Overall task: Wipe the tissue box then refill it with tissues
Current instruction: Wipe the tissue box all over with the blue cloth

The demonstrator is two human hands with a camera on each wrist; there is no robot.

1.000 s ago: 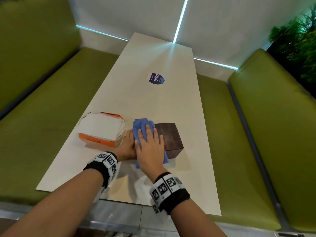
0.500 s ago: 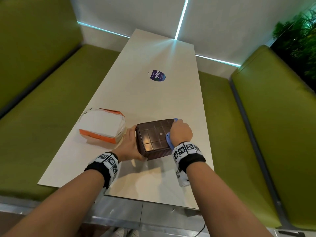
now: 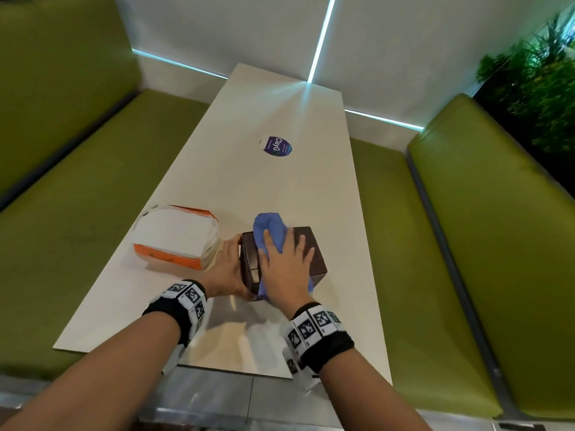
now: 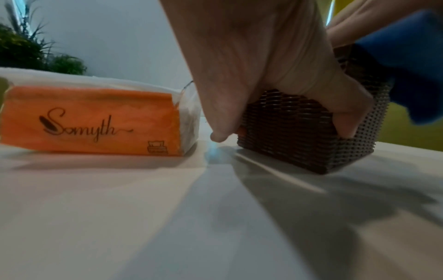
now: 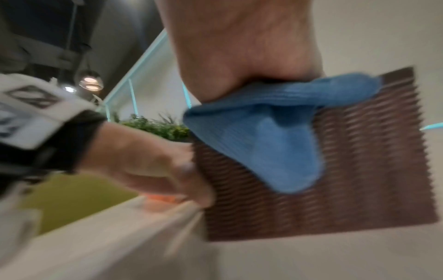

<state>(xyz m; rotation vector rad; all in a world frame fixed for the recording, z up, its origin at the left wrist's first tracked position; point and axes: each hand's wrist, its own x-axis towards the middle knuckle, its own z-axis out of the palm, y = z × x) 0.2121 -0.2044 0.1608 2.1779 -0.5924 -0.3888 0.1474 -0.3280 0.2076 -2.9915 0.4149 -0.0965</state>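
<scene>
The brown woven tissue box (image 3: 312, 255) stands on the white table (image 3: 280, 188) near its front edge. My left hand (image 3: 228, 264) grips its left side, thumb (image 4: 347, 117) on the near face and fingers curled round the far edge. My right hand (image 3: 289, 259) lies flat with straight fingers on the blue cloth (image 3: 269, 228), pressing it onto the top of the box. One end of the cloth (image 5: 275, 136) hangs over the near face of the box (image 5: 359, 189). The orange tissue pack (image 3: 174, 237) lies just left of the box, close to the left hand's knuckles.
Green benches (image 3: 466, 244) run along both long sides of the table. A purple round sticker (image 3: 276, 146) marks the table's middle. A plant (image 3: 535, 82) stands at the far right, and a white wall closes off the table's far end.
Half a second ago the right hand held the cloth against the box's right side. It is now flat on top with the cloth. The left hand has kept its grip.
</scene>
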